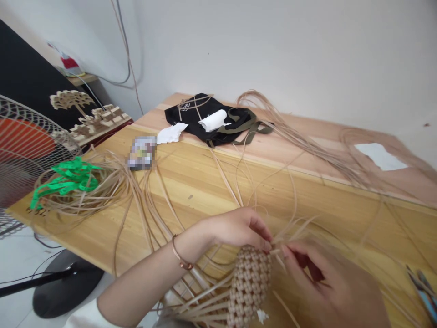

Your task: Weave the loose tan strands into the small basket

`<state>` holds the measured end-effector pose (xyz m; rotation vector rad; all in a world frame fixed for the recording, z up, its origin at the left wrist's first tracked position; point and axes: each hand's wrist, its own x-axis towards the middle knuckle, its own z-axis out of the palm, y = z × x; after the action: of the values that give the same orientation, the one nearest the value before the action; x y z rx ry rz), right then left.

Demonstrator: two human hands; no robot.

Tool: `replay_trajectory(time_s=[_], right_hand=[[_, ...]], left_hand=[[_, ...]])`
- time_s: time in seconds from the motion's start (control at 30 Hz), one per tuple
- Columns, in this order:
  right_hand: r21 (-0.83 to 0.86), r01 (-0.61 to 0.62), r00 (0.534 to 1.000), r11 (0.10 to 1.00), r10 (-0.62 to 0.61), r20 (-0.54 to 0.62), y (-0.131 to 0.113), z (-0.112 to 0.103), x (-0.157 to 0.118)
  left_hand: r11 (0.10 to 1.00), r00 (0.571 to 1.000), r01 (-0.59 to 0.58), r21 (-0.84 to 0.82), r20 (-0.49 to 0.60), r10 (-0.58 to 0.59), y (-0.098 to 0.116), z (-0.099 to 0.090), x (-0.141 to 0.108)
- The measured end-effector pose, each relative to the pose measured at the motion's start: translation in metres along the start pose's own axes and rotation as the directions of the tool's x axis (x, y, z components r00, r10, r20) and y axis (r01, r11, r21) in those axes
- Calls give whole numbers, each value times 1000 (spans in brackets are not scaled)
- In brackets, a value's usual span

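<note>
A woven rattan piece (249, 284), with a close pattern of small holes, stands near the front edge of the table, and loose strips fan out from its left side and top. My left hand (239, 228) is closed at its upper end, thumb and fingers pinching a rattan strip where it leaves the weave. Just to the right, my right hand (331, 278) is partly blurred. Its thumb and forefinger are pinched together at a pale rattan strip (276, 251) that sticks out towards it. The other fingers of that hand are curled.
On the wooden table (198, 191) lie a black bag (194, 118), white paper (380, 156), a bundle of rattan strips (307, 146) and green ribbon (73, 175) on coiled strips. Pliers (423, 287) lie at the right edge. A fan (27, 155) stands left.
</note>
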<state>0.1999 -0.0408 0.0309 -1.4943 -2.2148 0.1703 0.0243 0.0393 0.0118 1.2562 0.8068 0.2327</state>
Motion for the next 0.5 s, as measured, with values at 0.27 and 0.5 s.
replay_trajectory(time_s=[0.27, 0.5], right_hand=[[199, -402, 914, 894, 381, 139, 9, 6, -11], [241, -286, 924, 927, 201, 325, 9, -5, -21]], left_hand=[[999, 1000, -20, 28, 7, 20, -3, 2, -1], [998, 995, -55, 33, -86, 57, -7, 2, -1]])
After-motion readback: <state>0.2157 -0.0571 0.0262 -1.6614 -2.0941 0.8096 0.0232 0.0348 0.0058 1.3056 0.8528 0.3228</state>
